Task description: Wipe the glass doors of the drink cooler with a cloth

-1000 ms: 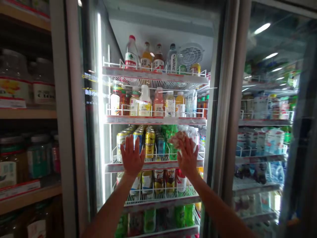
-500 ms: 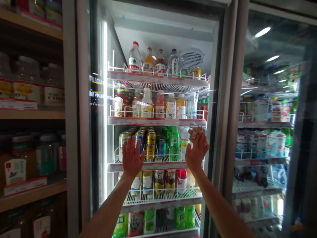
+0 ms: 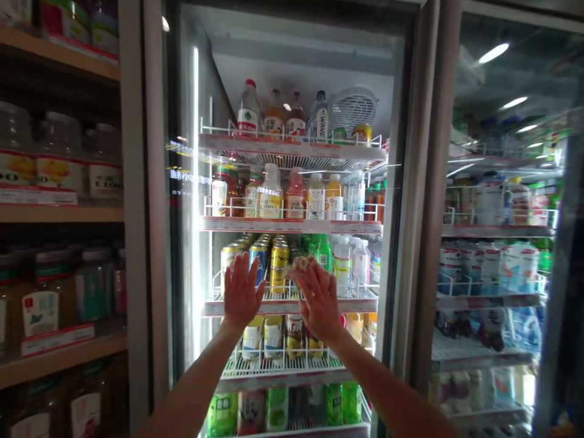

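Observation:
A lit drinks fridge stands before me with its glass door (image 3: pixel 392 201) closed. My left hand (image 3: pixel 241 293) lies flat on the glass with the fingers spread, level with the shelf of cans (image 3: pixel 276 267). My right hand (image 3: pixel 318 298) presses a crumpled cloth (image 3: pixel 298 265) against the glass just right of it, fingers stretched over the cloth. Behind the glass are wire shelves (image 3: pixel 292 225) of bottles and cans.
A second glass-door fridge (image 3: pixel 497 243) stands to the right, with reflections of ceiling lights. Wooden shelves (image 3: pixel 59 213) with jars stand on the left. A grey door frame (image 3: pixel 422 213) separates the two fridges.
My right hand with the cloth has swept left across the glass from near the door's right edge toward the middle. The left hand has stayed in place.

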Available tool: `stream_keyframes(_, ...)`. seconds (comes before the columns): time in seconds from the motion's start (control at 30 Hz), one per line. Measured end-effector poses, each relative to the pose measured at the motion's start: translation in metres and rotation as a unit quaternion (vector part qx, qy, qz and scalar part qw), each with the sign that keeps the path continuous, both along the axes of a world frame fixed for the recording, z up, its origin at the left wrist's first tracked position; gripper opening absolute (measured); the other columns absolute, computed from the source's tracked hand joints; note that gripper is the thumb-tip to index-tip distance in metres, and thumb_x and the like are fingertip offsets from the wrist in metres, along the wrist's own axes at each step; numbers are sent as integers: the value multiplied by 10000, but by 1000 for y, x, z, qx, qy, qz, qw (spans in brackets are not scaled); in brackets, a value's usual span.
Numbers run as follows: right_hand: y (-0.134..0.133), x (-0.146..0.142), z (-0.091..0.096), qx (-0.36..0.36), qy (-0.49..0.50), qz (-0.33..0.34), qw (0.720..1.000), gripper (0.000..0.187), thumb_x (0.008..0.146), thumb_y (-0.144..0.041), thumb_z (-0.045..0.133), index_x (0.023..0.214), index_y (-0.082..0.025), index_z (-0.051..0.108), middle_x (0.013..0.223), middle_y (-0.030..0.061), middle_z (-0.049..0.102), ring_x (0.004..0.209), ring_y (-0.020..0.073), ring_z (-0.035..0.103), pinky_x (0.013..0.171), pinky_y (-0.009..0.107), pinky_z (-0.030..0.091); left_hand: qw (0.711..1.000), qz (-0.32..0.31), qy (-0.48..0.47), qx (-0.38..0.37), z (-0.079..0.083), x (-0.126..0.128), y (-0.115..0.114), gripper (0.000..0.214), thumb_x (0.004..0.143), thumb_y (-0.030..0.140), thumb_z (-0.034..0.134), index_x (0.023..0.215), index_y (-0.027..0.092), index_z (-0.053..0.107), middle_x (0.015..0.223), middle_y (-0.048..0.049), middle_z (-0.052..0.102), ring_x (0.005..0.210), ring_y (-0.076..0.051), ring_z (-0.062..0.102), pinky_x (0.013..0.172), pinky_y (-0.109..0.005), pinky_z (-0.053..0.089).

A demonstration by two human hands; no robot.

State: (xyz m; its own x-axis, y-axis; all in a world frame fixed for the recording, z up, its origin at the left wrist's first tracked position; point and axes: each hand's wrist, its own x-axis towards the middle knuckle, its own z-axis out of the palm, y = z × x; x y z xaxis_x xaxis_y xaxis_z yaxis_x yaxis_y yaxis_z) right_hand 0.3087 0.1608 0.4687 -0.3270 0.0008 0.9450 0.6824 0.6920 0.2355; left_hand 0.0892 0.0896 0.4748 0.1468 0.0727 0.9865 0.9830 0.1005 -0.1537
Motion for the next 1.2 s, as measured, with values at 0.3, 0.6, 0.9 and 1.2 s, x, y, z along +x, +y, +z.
stream_keyframes(0.3,-13,-19,22,-32,-58,-36,997,634,861,-267,443,1457,-182,243,1528,81,239,1432,259,79,1140,501,99,995,53,-68,-54,-3,-37,-38,484,910,326,393,1384,228,375,1506,-125,239,1399,-266,202,1128,-499,152)
stream_keyframes(0.6,-27,-72,36,1,-71,19,997,608,880,-235,403,1459,-177,225,1522,64,257,1436,221,76,1146,482,-30,980,107,-149,-81,-33,-79,-70,542,915,340,330,1417,138,292,1465,-171,318,1383,-284,247,1095,-527,231)
stream_keyframes(0.9,-53,-146,54,52,-183,118,975,638,868,-181,403,1468,-173,186,1534,22,225,1433,200,91,1159,459,-73,977,151,-126,-84,-49,-107,-99,538,882,265,353,1402,134,317,1437,-151,380,1356,-263,314,1095,-478,259)
stream_keyframes(1.2,-67,-185,29,108,-304,183,929,606,850,-131,405,1436,-220,278,1507,-23,303,1413,154,176,1179,405,45,979,174,-102,-38,-43,-122,-122,480,901,288,351,1342,104,404,1399,-194,419,1337,-269,349,1087,-475,271)
